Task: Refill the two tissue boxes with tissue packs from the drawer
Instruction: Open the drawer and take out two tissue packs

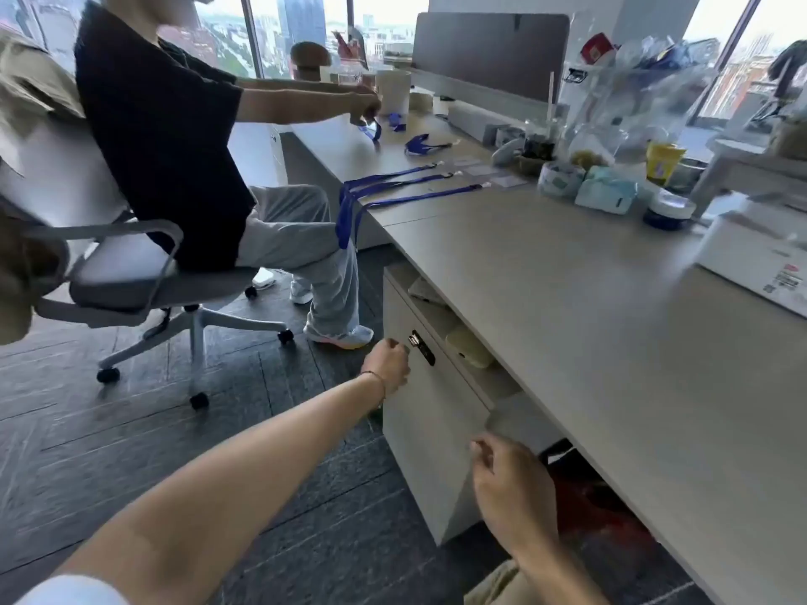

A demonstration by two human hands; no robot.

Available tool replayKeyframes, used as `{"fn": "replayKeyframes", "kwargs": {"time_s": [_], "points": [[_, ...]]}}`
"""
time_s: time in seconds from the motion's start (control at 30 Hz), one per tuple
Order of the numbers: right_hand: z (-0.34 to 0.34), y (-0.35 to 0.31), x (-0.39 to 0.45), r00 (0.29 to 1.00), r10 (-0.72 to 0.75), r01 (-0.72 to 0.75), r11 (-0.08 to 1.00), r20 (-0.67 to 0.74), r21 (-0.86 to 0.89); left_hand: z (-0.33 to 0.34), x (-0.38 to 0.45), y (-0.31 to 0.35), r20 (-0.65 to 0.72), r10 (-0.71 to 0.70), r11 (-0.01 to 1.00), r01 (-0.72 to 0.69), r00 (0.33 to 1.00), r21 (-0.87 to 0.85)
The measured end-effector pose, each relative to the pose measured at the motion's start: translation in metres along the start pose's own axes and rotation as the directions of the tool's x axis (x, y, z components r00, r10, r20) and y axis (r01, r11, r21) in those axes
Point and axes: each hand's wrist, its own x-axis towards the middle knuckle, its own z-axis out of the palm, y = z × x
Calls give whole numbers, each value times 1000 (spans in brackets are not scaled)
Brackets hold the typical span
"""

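A white drawer (430, 423) under the desk stands pulled partly out. Inside its top gap lie a pale yellow pack (469, 349) and a white flat item (425, 290). My left hand (388, 366) reaches across to the drawer front, its curled fingers pinching the small metal key (413, 340) in the black lock. My right hand (511, 486) hovers by the drawer's near corner with loosely curled fingers, holding nothing. A white box (755, 264) sits at the desk's right edge. Soft tissue packs (605, 194) lie further back on the desk.
A person in a dark shirt sits on a grey wheeled chair (131, 272) to the left, handling blue lanyards (406, 185) that hang over the desk edge. Jars, a tape roll (670, 209) and clutter crowd the desk's back right. The floor is dark carpet.
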Motion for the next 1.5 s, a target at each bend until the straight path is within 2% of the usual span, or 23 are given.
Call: {"fn": "replayKeyframes", "kwargs": {"time_s": [0.07, 0.13, 0.3, 0.4, 0.5, 0.6, 0.73, 0.83, 0.93, 1.1, 1.2, 1.3, 1.37, 1.5], "points": [[1, 10, 8, 998, 58, -58, 998, -28, -15, 5, 8, 5, 9, -37, 999, 37, 999, -20], [0, 16, 13, 997, 55, -57, 997, -45, -44, 9, 14, 7, 7, -37, 999, 37, 999, -13], [-5, 20, 28, 995, -38, 23, 988, -95, -151, 19, 27, 5, 2, -6, 1000, 6, 1000, -24], [-5, 20, 33, 989, -75, 43, 972, -130, -232, 23, 36, 1, -28, 47, 999, -47, 998, 27], [-4, 22, 38, 977, -110, 53, 956, -183, -288, 26, 34, -2, -37, 59, 998, -59, 998, -11], [-1, 22, 41, 980, -107, 63, 967, -170, -246, 25, 30, -1, -42, 33, 995, -37, 999, -98], [-2, 24, 40, 977, -137, 104, 975, -163, -196, 28, 34, -7, -104, 74, 994, -81, 992, -68], [-2, 26, 41, 978, -141, 109, 974, -153, -198, 31, 42, -16, -127, 137, 990, -135, 982, 25], [-1, 26, 42, 975, -163, 135, 974, -149, -183, 29, 58, -30, -128, 129, 991, -131, 983, -9], [13, 7, 29, 967, -234, 217, 964, -101, -151, 0, 24, -36, -245, 146, 987, -157, 958, -26], [21, -15, 18, 964, -264, 258, 952, -17, -167, -28, 15, -54, -268, 133, 984, -158, 954, -76], [27, -41, 7, 938, -337, 346, 923, 77, -170, -58, 9, -71, -280, 111, 989, -134, 953, -63], [34, -57, -1, 916, -380, 398, 900, 128, -177, -76, -26, -61, -299, 103, 989, -130, 949, -73], [49, -87, -19, 877, -457, 477, 864, 147, -163, -112, -52, -71, -321, 87, 986, -128, 943, -109]]}}
